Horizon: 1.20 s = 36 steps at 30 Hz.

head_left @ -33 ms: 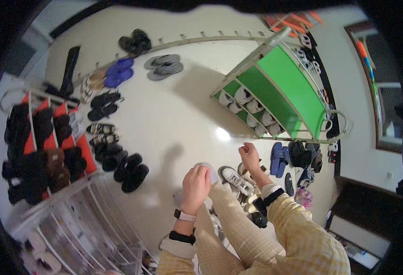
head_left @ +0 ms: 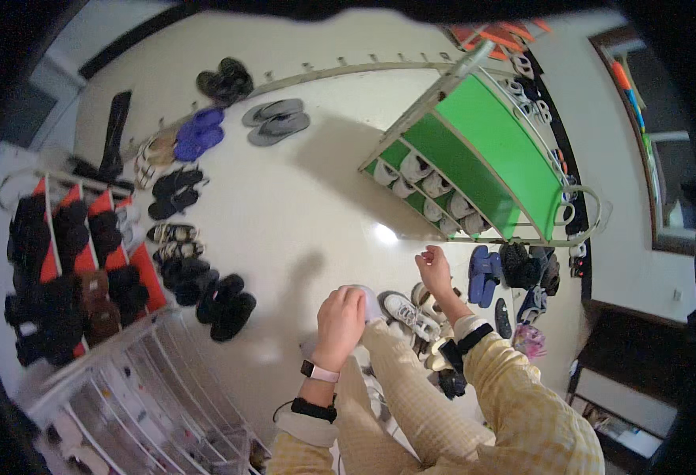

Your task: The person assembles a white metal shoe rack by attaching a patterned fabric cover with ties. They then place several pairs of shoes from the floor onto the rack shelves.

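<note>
My left hand (head_left: 341,318) is loosely closed over my left leg, back of the hand up, and nothing shows in it. A pale-strapped watch (head_left: 319,371) and a black band (head_left: 314,409) circle that wrist. My right hand (head_left: 433,269) hangs further right with its fingers curled in, and no object shows there. Another black band (head_left: 474,339) sits around the right forearm. Beneath the hands, a light slipper (head_left: 369,303) on my foot shows partly behind the left hand. White sneakers (head_left: 408,315) stand on the floor between the hands, below the right one.
A green shoe rack (head_left: 490,134) with white shoes stands ahead right. At left are a red-and-white rack (head_left: 146,277) of dark shoes and a clear-sided rack (head_left: 138,380). Grey slippers (head_left: 276,121), purple slippers (head_left: 200,133) and blue slides (head_left: 484,275) lie on the floor.
The view has shifted slightly, so the far slippers and racks sit a little further left. Both hands keep nearly the same pose.
</note>
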### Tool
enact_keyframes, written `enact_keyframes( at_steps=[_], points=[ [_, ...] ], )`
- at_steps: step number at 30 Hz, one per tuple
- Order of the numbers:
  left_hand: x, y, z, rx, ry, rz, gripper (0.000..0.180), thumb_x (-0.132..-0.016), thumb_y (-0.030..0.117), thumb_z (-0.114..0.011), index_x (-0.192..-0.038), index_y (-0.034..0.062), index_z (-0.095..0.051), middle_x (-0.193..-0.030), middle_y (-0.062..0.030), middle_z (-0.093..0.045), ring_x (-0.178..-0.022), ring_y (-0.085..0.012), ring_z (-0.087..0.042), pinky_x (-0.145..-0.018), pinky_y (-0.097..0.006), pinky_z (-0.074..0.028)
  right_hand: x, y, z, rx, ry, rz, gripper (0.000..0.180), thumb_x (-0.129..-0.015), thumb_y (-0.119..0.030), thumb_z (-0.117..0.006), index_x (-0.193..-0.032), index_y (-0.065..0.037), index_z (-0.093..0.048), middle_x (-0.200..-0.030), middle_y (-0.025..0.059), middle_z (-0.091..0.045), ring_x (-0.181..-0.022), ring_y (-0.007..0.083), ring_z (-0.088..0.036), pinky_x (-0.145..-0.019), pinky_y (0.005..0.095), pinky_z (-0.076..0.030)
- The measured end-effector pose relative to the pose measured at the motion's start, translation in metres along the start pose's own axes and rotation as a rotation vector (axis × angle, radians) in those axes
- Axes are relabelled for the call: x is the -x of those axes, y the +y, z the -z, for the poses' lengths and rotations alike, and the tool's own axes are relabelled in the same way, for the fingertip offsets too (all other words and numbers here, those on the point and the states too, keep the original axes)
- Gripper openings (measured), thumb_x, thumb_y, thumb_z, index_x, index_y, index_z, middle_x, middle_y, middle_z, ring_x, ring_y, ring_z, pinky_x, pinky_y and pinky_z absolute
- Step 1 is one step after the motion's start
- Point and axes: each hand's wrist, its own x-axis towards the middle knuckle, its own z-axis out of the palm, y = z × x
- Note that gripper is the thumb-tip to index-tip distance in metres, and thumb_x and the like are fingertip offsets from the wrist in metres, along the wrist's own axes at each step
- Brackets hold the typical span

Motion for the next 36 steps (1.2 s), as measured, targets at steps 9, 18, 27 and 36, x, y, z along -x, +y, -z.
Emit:
enact_keyframes(
  at_steps=[9, 18, 27, 36],
  points=[
    [-0.230, -0.029, -0.234, -0.431, -0.069, -0.358, 0.041, -0.081, 0.007, -0.051, -0.121, 0.0016, -0.047, -0.129, -0.0246, -0.041, -0.104, -0.0343, -0.053, -0.080, -0.041, -0.050, -0.210, 0.100, -0.039, 0.234, 0.222, 0.094, 0.089, -0.071, -0.030, -0.073, -0.140, -0.007, -0.022, -0.137, 0.0323, -0.028, -0.118, 0.0466, -0.040, -0.096, 0.0468, -0.038],
    [-0.309, -0.092, -0.300, -0.230, 0.066, -0.468, 0.024, -0.081, 0.015, -0.059, -0.102, 0.0067, -0.054, -0.093, -0.0248, -0.056, -0.083, -0.0421, -0.058, -0.070, -0.049, -0.049, -0.228, 0.113, -0.065, 0.249, 0.404, 0.192, 0.039, -0.075, -0.033, -0.068, -0.098, -0.003, -0.057, -0.114, 0.0242, -0.055, -0.096, 0.0389, -0.058, -0.076, 0.0472, -0.047],
    [-0.043, -0.194, -0.139, -0.186, 0.217, -0.227, 0.024, -0.074, 0.022, -0.070, -0.090, 0.0080, -0.058, -0.101, -0.0213, -0.057, -0.072, -0.0314, -0.062, -0.061, -0.037, -0.052, -0.015, 0.070, -0.129, 0.070, 0.135, 0.804, 0.034, -0.066, -0.007, -0.076, -0.095, -0.005, -0.059, -0.117, 0.0250, -0.054, -0.090, 0.0413, -0.060, -0.070, 0.0398, -0.050],
    [0.241, -0.164, -0.111, -0.379, 0.906, 0.527, 0.030, -0.071, 0.028, -0.076, -0.071, 0.0055, -0.055, -0.074, -0.0136, -0.059, -0.064, -0.0281, -0.060, -0.056, -0.035, -0.049, 0.078, -0.064, -0.141, 0.284, -0.795, 1.642, 0.029, -0.071, -0.016, -0.071, -0.095, -0.008, -0.058, -0.127, 0.0324, -0.041, -0.072, 0.0378, -0.063, -0.060, 0.0420, -0.053]
  ],
)
